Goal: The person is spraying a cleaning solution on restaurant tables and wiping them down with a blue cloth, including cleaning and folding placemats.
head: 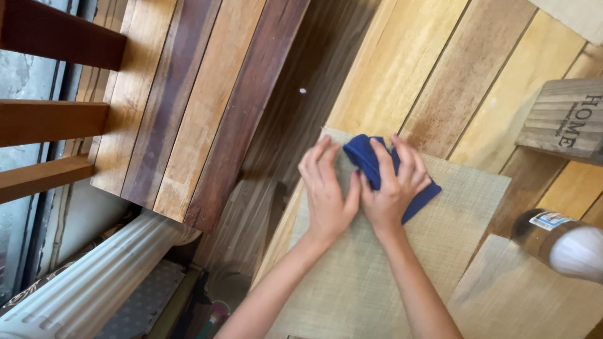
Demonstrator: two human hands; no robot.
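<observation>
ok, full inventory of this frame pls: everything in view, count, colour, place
blue cloth: 1, dark blue, on the near placemat under both hands
woven placemat: 1, beige, on the table, centre
second placemat: 1, beige, bottom right, partly in view
wooden sign block: 1, grey-brown, right edge of the table
bottle: 1, brown with a white cap, blurred, right
wooden table: 1, honey-coloured planks
slatted bench: 1, brown wood, left
fluted column: 1, white, bottom left
left hand: 1, flat on the mat, fingertips at the cloth's edge
right hand: 1, pressing on the cloth
</observation>
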